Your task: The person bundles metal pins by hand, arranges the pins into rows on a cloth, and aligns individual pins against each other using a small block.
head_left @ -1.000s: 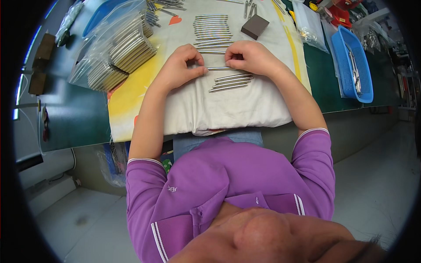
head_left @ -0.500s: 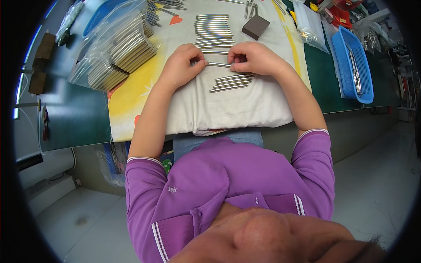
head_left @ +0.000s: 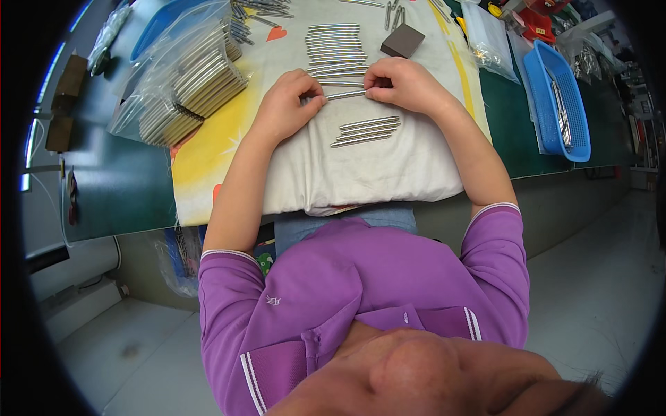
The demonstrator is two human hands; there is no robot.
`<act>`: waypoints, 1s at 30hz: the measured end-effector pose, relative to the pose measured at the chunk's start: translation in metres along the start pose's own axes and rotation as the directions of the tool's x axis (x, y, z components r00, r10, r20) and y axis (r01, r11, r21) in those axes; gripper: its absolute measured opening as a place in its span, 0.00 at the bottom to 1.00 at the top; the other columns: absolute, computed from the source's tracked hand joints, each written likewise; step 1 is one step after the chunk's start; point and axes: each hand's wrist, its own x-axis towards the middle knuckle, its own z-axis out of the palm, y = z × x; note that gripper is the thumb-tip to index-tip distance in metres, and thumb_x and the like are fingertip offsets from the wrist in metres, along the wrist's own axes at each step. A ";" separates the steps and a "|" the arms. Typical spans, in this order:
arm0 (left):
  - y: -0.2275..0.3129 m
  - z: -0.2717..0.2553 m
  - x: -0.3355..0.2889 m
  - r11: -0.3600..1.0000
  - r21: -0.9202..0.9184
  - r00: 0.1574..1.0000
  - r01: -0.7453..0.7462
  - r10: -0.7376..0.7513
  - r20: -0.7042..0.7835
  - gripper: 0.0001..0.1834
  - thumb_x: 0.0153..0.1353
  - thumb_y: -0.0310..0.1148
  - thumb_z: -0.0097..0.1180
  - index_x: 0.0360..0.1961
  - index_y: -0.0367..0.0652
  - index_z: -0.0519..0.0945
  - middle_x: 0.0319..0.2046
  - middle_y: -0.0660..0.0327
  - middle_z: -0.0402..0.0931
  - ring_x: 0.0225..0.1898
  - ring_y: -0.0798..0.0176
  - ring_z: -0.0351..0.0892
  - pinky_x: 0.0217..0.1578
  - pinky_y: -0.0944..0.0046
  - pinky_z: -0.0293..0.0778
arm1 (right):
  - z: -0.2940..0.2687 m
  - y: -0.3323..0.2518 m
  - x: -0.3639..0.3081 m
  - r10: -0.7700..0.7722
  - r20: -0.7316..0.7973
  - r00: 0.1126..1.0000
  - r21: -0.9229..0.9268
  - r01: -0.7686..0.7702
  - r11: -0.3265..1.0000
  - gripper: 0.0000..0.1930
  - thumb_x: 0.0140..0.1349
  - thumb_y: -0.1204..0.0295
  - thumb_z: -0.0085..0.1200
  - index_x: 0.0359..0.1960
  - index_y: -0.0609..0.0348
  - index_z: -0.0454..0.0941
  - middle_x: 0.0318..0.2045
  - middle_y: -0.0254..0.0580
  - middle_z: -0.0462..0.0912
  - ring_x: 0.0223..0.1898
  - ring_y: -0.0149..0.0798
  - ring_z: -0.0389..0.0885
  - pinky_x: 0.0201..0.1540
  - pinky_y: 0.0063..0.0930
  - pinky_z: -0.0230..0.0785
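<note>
Cloth (head_left: 298,163) over green tabletop (head_left: 125,191), grey floor (head_left: 590,277) below, left fingers (head_left: 316,104) and right fingers (head_left: 377,93) pinching metal rod (head_left: 345,95)

The fingertips of the left hand (head_left: 288,100) and right hand (head_left: 402,83) cover both ends of the metal rod (head_left: 345,95) between them, and the curled fingers hide much of each palm. The ends of the next rod (head_left: 343,84) are partly hidden too. A plastic bag (head_left: 208,87) hides part of the blue tray (head_left: 163,24), which the upper edge cuts off. Small pieces in the clear pouch (head_left: 491,52) are too tiny to identify, as is the stitched mark (head_left: 273,300) on the purple shirt (head_left: 312,277).
</note>
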 end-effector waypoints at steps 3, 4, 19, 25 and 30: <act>-0.001 0.001 0.001 1.000 0.004 1.000 0.003 -0.003 -0.025 0.06 0.54 0.30 0.63 0.31 0.42 0.79 0.32 0.61 0.75 0.41 0.57 0.75 0.40 0.61 0.74 | 0.001 0.001 0.000 0.001 -0.020 1.000 -0.017 -0.001 1.000 0.07 0.53 0.68 0.61 0.33 0.54 0.81 0.32 0.38 0.83 0.37 0.42 0.81 0.41 0.35 0.73; -0.001 0.001 0.001 1.000 0.005 1.000 0.003 -0.003 -0.025 0.06 0.54 0.30 0.63 0.31 0.42 0.79 0.32 0.61 0.75 0.41 0.57 0.75 0.40 0.61 0.74 | 0.002 0.002 0.001 0.000 -0.020 1.000 -0.017 -0.001 1.000 0.07 0.53 0.68 0.61 0.33 0.54 0.81 0.32 0.38 0.83 0.37 0.42 0.81 0.41 0.35 0.73; -0.010 0.007 0.004 0.996 0.059 0.986 0.062 -0.053 -0.156 0.05 0.56 0.31 0.61 0.32 0.42 0.80 0.34 0.59 0.76 0.37 0.56 0.77 0.39 0.60 0.74 | -0.030 -0.008 -0.009 0.127 0.120 0.985 0.124 -0.142 0.982 0.06 0.54 0.73 0.63 0.33 0.59 0.80 0.27 0.35 0.80 0.30 0.31 0.77 0.36 0.25 0.71; -0.006 0.005 0.004 0.997 0.045 0.985 0.064 -0.056 -0.163 0.05 0.56 0.28 0.62 0.32 0.39 0.79 0.33 0.59 0.74 0.34 0.60 0.75 0.38 0.64 0.73 | -0.038 -0.009 -0.018 0.129 0.417 0.900 0.062 -0.169 0.984 0.07 0.51 0.76 0.60 0.32 0.59 0.79 0.23 0.32 0.77 0.28 0.28 0.75 0.35 0.24 0.70; 0.009 -0.004 -0.002 0.998 -0.063 1.000 -0.007 0.006 -0.002 0.09 0.52 0.32 0.66 0.28 0.41 0.78 0.31 0.61 0.73 0.36 0.60 0.73 0.38 0.62 0.72 | -0.028 -0.013 -0.015 0.112 0.370 0.922 0.031 -0.132 0.991 0.05 0.51 0.76 0.58 0.31 0.59 0.78 0.21 0.34 0.77 0.27 0.30 0.76 0.34 0.25 0.69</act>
